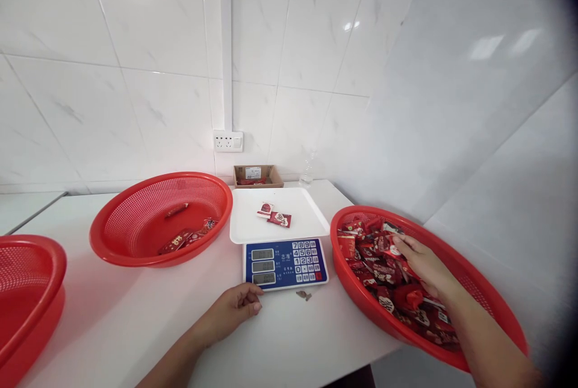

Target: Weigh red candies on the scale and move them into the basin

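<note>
My left hand (235, 311) rests on the table with curled fingers, against the front left corner of a digital scale (285, 264); nothing shows in it. On the scale's white tray (246, 228) lie two small packets: a red one (280, 219) and a red-and-white one (265, 210), which touch. My right hand (419, 261) reaches into the right red basket (478, 297), thumb and fingers pinched on a small red snack packet (394, 248). Many similar red packets (377, 267) fill this basket; my hand and forearm hide some.
Left of the scale stands a red perforated basket (130, 219) with a few packets inside. Another red basket (31, 309) is cut off at the left edge. Behind the tray are a cardboard box (275, 177) and a clear bottle (307, 171). A brown scrap (304, 296) lies before the scale.
</note>
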`<action>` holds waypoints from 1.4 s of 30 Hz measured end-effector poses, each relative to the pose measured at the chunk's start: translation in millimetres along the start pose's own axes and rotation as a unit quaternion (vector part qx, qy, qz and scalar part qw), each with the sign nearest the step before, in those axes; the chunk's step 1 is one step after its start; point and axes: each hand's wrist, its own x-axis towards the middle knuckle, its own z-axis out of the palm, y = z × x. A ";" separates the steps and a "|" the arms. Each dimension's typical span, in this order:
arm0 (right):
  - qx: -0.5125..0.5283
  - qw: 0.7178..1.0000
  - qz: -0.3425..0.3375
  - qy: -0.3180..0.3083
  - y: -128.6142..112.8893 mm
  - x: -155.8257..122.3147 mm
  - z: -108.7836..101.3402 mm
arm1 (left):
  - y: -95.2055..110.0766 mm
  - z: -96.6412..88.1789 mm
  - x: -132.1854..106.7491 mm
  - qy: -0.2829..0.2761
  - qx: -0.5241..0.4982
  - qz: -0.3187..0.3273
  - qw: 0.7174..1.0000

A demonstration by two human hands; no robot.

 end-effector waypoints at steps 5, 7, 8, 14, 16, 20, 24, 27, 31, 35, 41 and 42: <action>0.061 0.997 0.033 -0.034 -12.9 -7.2 -2.2 | -4.0 -1.0 1.3 -0.005 -0.008 0.009 1.000; 0.025 0.999 0.028 -0.037 -20.0 -10.3 -5.2 | -5.8 -0.8 1.3 -0.002 -0.011 0.009 1.000; 0.007 0.999 0.023 -0.033 -24.1 -11.5 -6.5 | -6.7 -0.5 1.1 0.001 -0.013 0.011 1.000; 0.002 0.999 -0.034 0.009 -67.2 -20.5 3.2 | -12.0 0.9 1.0 0.010 -0.031 0.029 0.999; 0.028 0.997 -0.074 -0.009 -90.5 -29.5 15.7 | -13.1 0.8 1.4 0.013 -0.039 0.026 0.999; 0.106 0.984 -0.112 -0.085 -136.5 -51.8 48.7 | -14.2 0.7 1.3 0.015 -0.044 0.029 0.998; 0.198 0.962 -0.091 -0.165 -160.2 -60.7 83.5 | -13.3 1.0 0.5 0.016 -0.045 0.027 0.998; 0.228 0.951 -0.089 -0.190 -168.9 -58.3 107.8 | -12.0 1.4 0.4 0.023 -0.042 0.023 0.999; 0.173 0.955 -0.142 -0.195 -184.2 -48.8 135.0 | -12.9 1.2 1.4 0.021 -0.055 0.027 0.998; 0.095 0.969 -0.161 -0.162 -195.3 -34.1 149.6 | -16.3 0.6 2.4 0.019 -0.067 0.032 0.997; 0.045 0.983 -0.152 -0.096 -195.4 -18.9 149.0 | -17.2 0.4 2.2 0.020 -0.060 0.028 0.998; 0.040 0.983 -0.152 -0.092 -195.0 -17.0 148.7 | -16.5 0.4 1.9 0.020 -0.057 0.028 0.998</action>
